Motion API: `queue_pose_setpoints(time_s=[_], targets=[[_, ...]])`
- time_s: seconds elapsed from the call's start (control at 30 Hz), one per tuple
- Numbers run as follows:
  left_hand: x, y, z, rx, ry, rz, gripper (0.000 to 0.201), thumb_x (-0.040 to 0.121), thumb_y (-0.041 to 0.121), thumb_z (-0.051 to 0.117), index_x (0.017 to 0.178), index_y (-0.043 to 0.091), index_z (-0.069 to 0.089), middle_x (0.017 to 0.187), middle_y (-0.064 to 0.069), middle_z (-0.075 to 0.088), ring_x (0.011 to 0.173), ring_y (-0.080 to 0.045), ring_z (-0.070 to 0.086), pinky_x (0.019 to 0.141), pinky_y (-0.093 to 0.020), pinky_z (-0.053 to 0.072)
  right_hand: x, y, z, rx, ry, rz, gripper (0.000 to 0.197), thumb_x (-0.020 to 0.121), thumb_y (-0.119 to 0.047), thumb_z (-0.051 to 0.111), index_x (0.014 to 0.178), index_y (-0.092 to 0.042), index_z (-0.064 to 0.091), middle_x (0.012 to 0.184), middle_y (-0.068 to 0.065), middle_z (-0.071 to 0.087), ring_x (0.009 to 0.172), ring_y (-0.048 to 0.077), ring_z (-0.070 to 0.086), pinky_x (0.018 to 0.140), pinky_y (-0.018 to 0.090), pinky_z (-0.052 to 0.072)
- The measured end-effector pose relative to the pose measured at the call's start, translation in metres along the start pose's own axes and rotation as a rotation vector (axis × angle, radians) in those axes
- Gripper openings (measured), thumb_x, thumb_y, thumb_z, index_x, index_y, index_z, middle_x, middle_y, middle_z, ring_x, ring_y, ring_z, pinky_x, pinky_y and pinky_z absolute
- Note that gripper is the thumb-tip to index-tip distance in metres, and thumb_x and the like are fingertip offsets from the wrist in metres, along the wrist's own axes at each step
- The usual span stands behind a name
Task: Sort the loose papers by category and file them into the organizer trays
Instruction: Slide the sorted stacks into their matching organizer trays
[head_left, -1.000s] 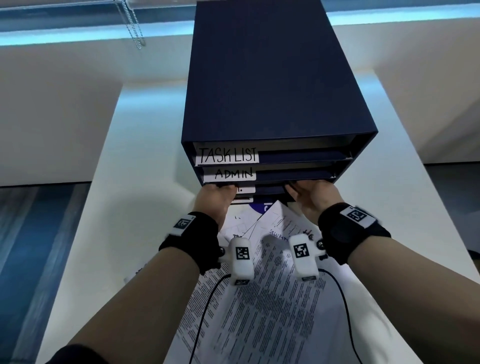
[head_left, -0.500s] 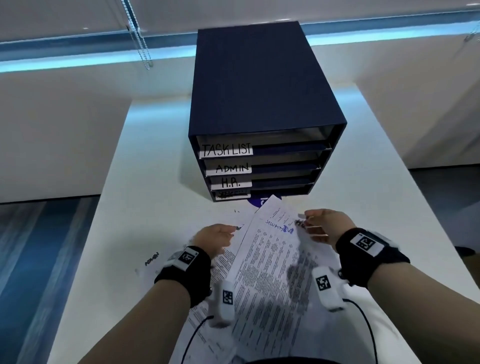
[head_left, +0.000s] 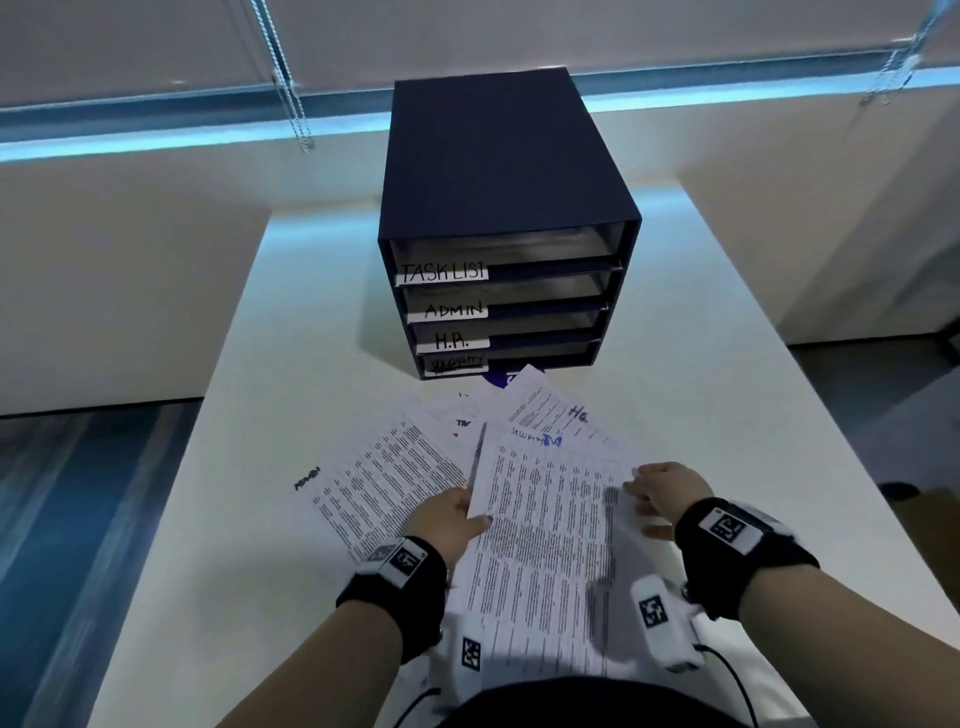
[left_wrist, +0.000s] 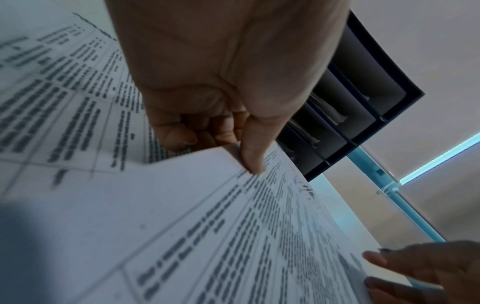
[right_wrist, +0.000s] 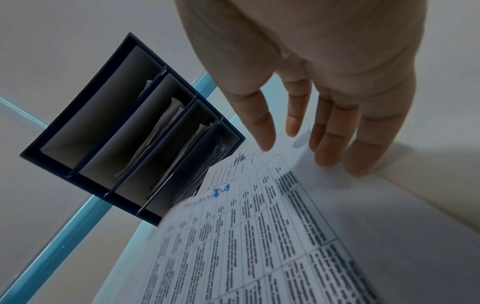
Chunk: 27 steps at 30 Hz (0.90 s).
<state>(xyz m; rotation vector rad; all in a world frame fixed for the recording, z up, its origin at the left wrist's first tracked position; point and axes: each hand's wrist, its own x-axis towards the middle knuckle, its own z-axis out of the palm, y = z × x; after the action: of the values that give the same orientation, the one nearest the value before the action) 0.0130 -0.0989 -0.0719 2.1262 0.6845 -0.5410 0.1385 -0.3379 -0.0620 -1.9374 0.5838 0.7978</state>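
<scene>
Pinching the top sheet (head_left: 545, 519) at its left edge with my left hand (head_left: 451, 519); right hand (head_left: 667, 491), fingers loose and apart, steadies its right edge. It lies near the worktop's (head_left: 291, 364) front, before the organizer (head_left: 498, 208). Lift flat, feed the bottom tray squarely.

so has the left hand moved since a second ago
Yes. The left hand has pulled back from the organizer trays toward the person and now pinches the security sheet.

Left hand (head_left: 451, 519) pinching with thumb and fingers; right hand (head_left: 667, 491) fingers straight, spread.
</scene>
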Motion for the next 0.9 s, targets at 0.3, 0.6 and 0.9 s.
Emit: queue_pose_setpoints(time_s=[0.3,0.6,0.9], targets=[[-0.024,-0.031,-0.003,-0.328,0.209,-0.015,0.02,0.092,0.029,0.057,0.111,0.025,0.057,0.109,0.005,0.064,0.098,-0.017,0.06,0.088,-0.029,0.047,-0.012,0.021,0.007,0.018,-0.053,-0.087,0.035,0.076,-0.026,0.078,0.102,-0.014,0.057,0.086,0.01,0.063,0.07,0.025,0.059,0.071,0.036,0.052],[-0.036,-0.066,-0.019,-0.426,0.533,-0.373,0.024,0.077,0.025,0.071,0.1,0.025,0.063,0.104,-0.005,0.059,0.084,-0.024,0.061,0.074,-0.029,0.052,-0.015,0.025,0.026,-0.455,-0.046,-0.207,0.027,0.084,-0.008,0.059,0.061,-0.013,0.046,0.069,0.01,0.053,0.086,0.032,0.062,0.084,0.045,0.054],[-0.031,-0.098,-0.042,-0.844,0.705,-0.495,0.069,0.079,0.019,0.074,0.137,0.013,0.037,0.125,-0.024,0.055,0.109,-0.037,0.057,0.085,-0.038,0.045,-0.01,0.034,0.017,-0.632,-0.038,-0.225,0.012,0.088,-0.019,0.058,0.081,-0.01,0.058,0.089,0.012,0.063,0.089,0.027,0.06,0.076,0.028,0.045]])
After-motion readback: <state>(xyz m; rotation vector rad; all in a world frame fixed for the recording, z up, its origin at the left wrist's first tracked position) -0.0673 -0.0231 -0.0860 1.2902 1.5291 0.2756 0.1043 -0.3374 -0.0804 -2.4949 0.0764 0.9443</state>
